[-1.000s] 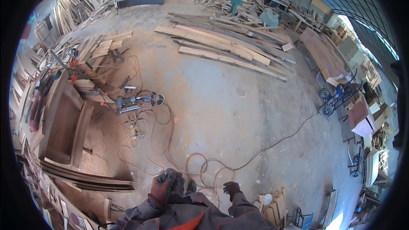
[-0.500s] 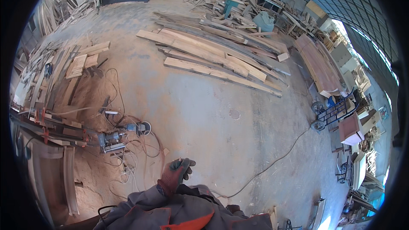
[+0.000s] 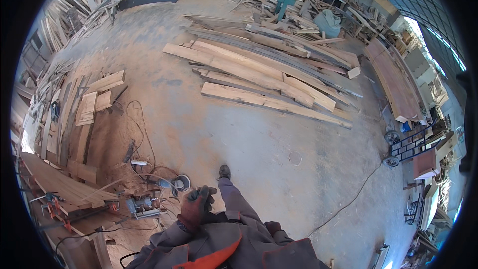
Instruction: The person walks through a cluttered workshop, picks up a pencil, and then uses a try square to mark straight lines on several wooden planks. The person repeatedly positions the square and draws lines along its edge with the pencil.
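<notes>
Red-gloved left hand (image 3: 197, 206), one right hand (image 3: 272, 227) — one dark shoe (image 3: 224, 171).

We cannot see into the gloved left hand (image 3: 195, 207), whose curl hides its palm, and we make out only part of the right hand (image 3: 272, 227) past the jacket (image 3: 259, 249), which the lower edge cuts off.

Planks (image 3: 259, 101) & pwr tools (image 3: 142, 205) show wood wkshp.
</notes>
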Demonstrator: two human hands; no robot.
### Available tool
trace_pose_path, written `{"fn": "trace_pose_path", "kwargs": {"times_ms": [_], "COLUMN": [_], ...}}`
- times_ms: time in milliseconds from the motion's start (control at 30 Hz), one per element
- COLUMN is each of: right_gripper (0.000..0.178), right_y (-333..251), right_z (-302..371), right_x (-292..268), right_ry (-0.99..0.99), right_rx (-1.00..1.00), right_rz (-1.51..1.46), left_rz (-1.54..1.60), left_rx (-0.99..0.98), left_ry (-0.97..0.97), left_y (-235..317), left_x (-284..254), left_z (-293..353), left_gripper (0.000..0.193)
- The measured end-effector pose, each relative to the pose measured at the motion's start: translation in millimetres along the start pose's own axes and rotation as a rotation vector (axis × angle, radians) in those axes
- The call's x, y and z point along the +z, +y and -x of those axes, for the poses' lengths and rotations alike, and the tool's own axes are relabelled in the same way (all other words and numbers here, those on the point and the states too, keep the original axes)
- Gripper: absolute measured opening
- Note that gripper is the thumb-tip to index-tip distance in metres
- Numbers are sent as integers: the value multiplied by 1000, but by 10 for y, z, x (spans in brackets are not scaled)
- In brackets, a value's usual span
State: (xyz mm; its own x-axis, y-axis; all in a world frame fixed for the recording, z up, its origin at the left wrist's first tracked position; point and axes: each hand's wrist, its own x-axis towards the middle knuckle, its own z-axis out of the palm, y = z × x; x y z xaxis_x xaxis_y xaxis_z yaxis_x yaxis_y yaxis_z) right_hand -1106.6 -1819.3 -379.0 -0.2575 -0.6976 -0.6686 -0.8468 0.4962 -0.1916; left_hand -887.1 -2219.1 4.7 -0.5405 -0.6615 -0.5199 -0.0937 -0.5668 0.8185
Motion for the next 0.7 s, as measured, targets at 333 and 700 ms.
{"fn": "trace_pose_path", "kwargs": {"times_ms": [333,700], "right_gripper": [38,29], "right_y": [-189,-1399], "right_z": [-3310,-5307], "right_x": [-3638,-5444], "right_ry": [-1,147], "right_rx": [342,408], "right_rz": [-803,-1245], "left_rz": [97,78], "left_rx": [123,125], "left_ry": [323,266], "left_y": [1748,3454], "left_x": [-395,-1458], "left_z": [-1963,-4416], "left_gripper": [44,40]}}
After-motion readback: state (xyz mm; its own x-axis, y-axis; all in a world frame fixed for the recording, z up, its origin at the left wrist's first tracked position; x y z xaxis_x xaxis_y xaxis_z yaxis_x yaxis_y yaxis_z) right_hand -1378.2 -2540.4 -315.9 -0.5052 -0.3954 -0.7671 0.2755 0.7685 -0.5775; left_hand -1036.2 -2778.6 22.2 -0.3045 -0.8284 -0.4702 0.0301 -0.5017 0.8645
